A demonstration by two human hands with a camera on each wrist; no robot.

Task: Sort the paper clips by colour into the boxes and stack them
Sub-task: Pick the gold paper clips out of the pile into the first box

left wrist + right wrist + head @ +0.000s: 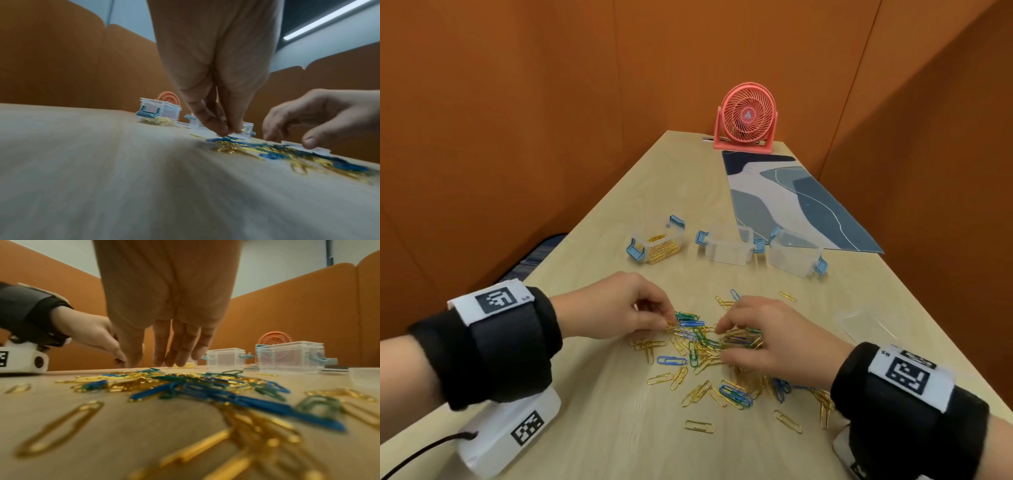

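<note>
A loose pile of gold, blue and green paper clips (702,349) (205,386) lies on the wooden table in front of me. My left hand (669,322) (227,130) is at the pile's left edge, pinching gold clips between thumb and fingertips. My right hand (722,344) (156,361) hovers over the pile's right part with fingers relaxed and spread, tips touching the clips and holding nothing. Behind the pile stand three clear boxes with blue latches: the left box (657,245) holds gold clips, while the middle box (727,248) and the right box (794,253) look empty.
A clear lid (859,322) lies flat to the right of the pile. Farther back are a blue patterned mat (791,198) and a pink fan (748,116). Orange partition walls enclose the table on the left, back and right. Stray clips reach toward the near edge.
</note>
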